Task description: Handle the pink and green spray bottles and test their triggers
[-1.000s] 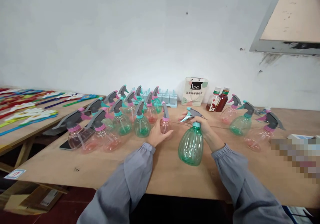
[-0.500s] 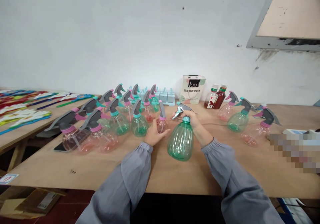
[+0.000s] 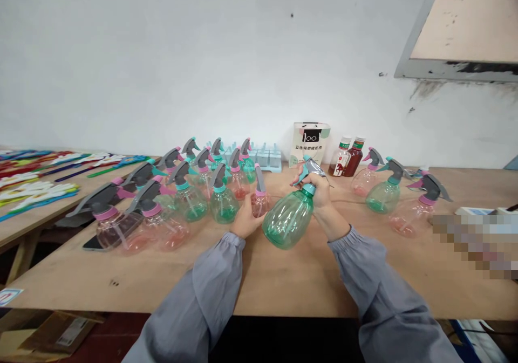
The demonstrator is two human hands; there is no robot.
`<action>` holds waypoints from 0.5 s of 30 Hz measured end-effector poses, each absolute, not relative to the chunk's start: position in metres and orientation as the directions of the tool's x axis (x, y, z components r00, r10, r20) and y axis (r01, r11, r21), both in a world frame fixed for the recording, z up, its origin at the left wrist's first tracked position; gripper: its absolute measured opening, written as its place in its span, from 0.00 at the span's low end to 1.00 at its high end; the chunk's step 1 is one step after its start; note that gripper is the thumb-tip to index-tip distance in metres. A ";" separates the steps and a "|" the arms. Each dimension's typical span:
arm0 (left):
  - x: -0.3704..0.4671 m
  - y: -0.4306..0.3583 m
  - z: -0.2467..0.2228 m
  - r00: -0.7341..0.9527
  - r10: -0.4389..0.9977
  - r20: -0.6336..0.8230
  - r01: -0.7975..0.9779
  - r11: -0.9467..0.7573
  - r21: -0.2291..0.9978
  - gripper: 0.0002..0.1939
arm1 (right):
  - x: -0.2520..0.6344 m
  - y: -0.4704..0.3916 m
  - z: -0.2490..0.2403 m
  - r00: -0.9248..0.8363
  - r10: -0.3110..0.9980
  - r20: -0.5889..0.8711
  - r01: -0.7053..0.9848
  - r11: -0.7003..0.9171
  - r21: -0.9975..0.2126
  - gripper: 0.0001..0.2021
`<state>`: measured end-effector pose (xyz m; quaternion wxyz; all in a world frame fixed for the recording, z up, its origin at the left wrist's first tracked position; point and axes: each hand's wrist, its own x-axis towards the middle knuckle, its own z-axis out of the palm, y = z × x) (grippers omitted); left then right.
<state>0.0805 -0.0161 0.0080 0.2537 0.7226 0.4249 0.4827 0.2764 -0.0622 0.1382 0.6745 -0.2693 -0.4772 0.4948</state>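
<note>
My right hand point(image 3: 322, 194) is closed around the neck and trigger head of a clear green spray bottle point(image 3: 288, 220). This bottle is held above the table, tilted with its base toward the lower left. Fingers of my left hand point(image 3: 243, 220) wrap a small pink spray bottle point(image 3: 260, 203) that stands upright, partly hidden behind the hand and the green bottle. Just left of that hand is another green spray bottle point(image 3: 225, 206) with a grey head and turquoise collar. Several more pink and green spray bottles point(image 3: 193, 204) crowd the table's left side.
Three spray bottles point(image 3: 384, 193) stand to the right. Along the wall are a pale blue rack point(image 3: 270, 161), a printed paper bag point(image 3: 309, 146) and two drink bottles point(image 3: 356, 158). A phone point(image 3: 95, 242) lies at left. Colourful flower-shaped pieces point(image 3: 44, 190) cover a neighbouring table.
The green spray bottle in my right hand has gone from nearly upright to tilted, its base swinging left and its head rising. My left hand stays at the pink bottle.
</note>
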 end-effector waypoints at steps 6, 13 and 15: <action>0.082 -0.016 0.008 0.164 0.867 0.470 0.385 -0.495 0.779 0.40 | 0.278 -0.066 0.145 -0.038 0.904 0.425 -0.391 0.378 -0.839 0.10; 0.082 -0.014 0.005 0.163 0.858 0.488 0.376 -0.511 0.773 0.41 | 0.283 -0.065 0.145 0.005 0.870 0.493 -0.347 0.464 -0.815 0.09; 0.082 -0.015 0.005 0.165 0.860 0.483 0.373 -0.508 0.776 0.40 | 0.284 -0.063 0.145 -0.007 0.875 0.484 -0.345 0.452 -0.823 0.09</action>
